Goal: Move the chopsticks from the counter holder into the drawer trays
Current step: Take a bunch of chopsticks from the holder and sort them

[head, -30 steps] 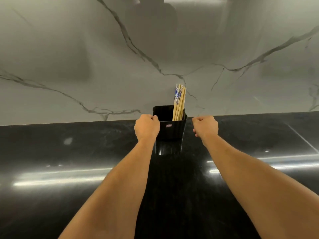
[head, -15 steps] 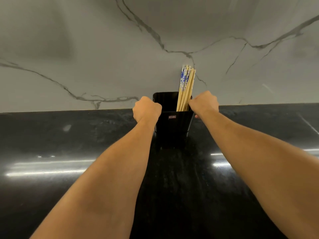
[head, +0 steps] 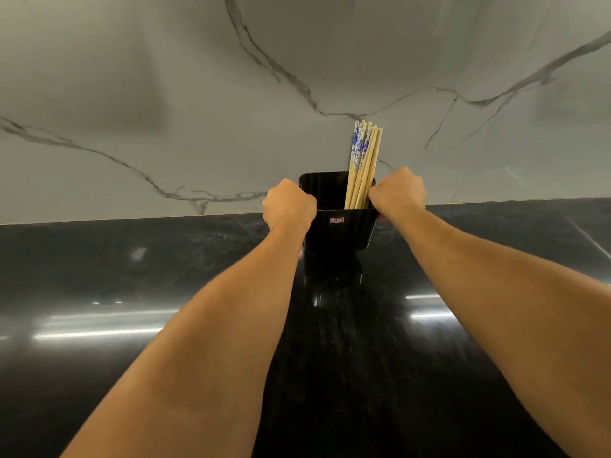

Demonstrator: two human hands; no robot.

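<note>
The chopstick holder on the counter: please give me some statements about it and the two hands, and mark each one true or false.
1. The chopsticks stand in the right part of the black holder. True.
2. The left hand is at the holder's left side, and the right hand is at its right side. True.
3. The holder lies tipped over on the counter. False: it is upright.
4. All the chopsticks are plain wood. False: some have blue and white patterned tops.
5. One hand already holds a chopstick above the holder. False: all the chopsticks are in the holder.
6. A marble-look wall with dark veins is behind the counter. True.
</note>
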